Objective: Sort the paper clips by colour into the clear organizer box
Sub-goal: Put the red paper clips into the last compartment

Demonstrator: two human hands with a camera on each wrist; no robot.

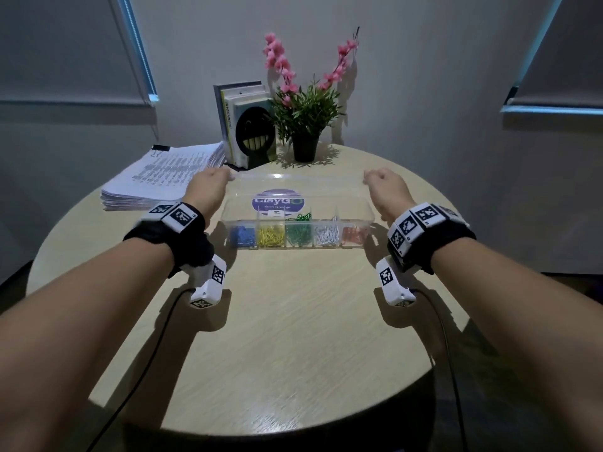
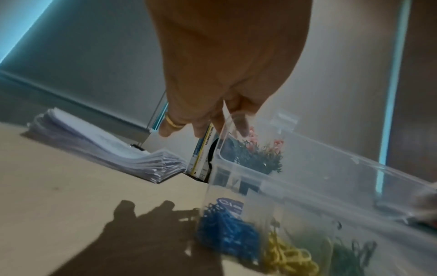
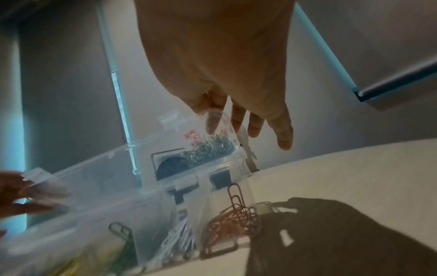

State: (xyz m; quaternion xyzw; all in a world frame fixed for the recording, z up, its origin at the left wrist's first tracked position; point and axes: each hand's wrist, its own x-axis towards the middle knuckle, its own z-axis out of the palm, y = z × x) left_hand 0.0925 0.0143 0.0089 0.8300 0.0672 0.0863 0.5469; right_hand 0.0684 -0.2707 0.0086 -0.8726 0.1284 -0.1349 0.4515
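Observation:
The clear organizer box (image 1: 368,220) sits mid-table, holding blue (image 1: 242,235), yellow (image 1: 270,236), green (image 1: 298,235), white (image 1: 327,235) and red (image 1: 354,234) paper clips in separate compartments. Its hinged clear lid (image 1: 326,187), with a purple sticker, stands raised and tilted over the back. My left hand (image 1: 228,176) pinches the lid's left corner (image 2: 224,115) and my right hand (image 1: 367,178) pinches its right corner (image 3: 220,119). In the wrist views the blue clips (image 2: 227,231) and the red clips (image 3: 236,216) lie below the hands.
A thick paper stack (image 1: 163,177) lies at the back left. Books in a black bookend (image 1: 244,122) and a potted plant (image 1: 305,125) stand behind the box. The round wooden table (image 1: 293,321) extends toward me, with cables trailing from both wrists.

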